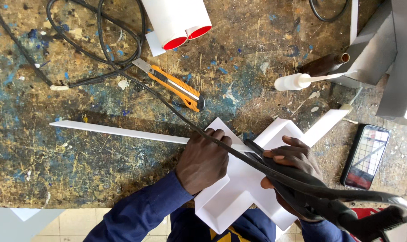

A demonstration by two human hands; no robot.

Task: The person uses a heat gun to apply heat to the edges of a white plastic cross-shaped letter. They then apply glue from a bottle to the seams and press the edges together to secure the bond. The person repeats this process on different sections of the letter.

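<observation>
A white X-shaped plastic letter form [239, 188] with raised walls lies at the bench's near edge. My left hand [203, 159] presses down on its upper left arm, fingers curled over the wall. My right hand [293, 163] grips a black corded heat tool [311, 188], whose nozzle points at the middle of the form. A long thin white strip [118, 130] runs left from under my left hand. The tool's black cable [167, 101] crosses over my left hand toward the far left.
An orange utility knife [174, 85] lies beyond my hands. Two white tubes with red insides [178, 22] sit at the far edge. A white glue bottle [297, 81] and grey box shapes [382, 49] are far right. A phone [365, 157] lies at right.
</observation>
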